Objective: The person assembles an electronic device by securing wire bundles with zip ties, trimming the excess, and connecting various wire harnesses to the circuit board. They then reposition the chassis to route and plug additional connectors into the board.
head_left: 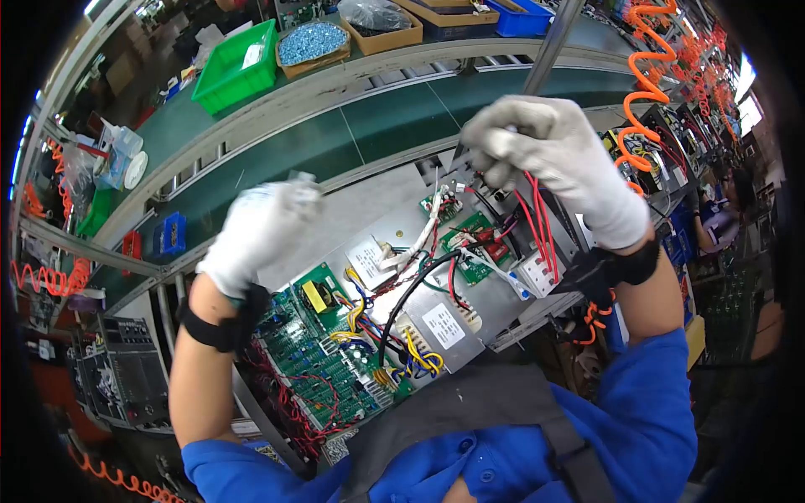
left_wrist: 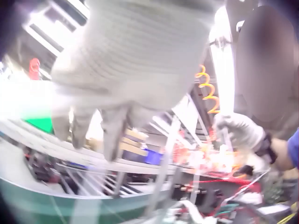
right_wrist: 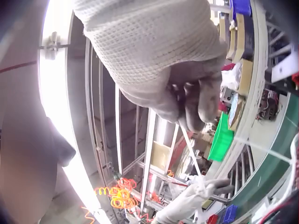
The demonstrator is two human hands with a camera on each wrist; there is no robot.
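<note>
My right hand point(head_left: 560, 159), in a white knit glove, is raised over the back right of a metal chassis point(head_left: 302, 243). Its curled fingers pinch a thin white strip point(right_wrist: 190, 150), like a cable tie, that hangs below them in the right wrist view. Blurred by motion, my gloved left hand point(head_left: 262, 225) hovers above the chassis's left side. Its fingers point(left_wrist: 113, 133) point loosely downward, holding nothing visible. Below the hands are a large green circuit board point(head_left: 356, 369), a labelled metal box point(head_left: 440, 327), a white breaker block point(head_left: 537, 275) and red wires point(head_left: 541, 226).
Behind the chassis runs a green conveyor point(head_left: 319, 142) with a metal rail. Beyond it stand a green bin point(head_left: 239, 71), a box of blue small parts point(head_left: 312, 44) and a blue bin point(head_left: 520, 18). An orange coiled hose point(head_left: 637, 109) hangs at right, near a metal post point(head_left: 553, 46).
</note>
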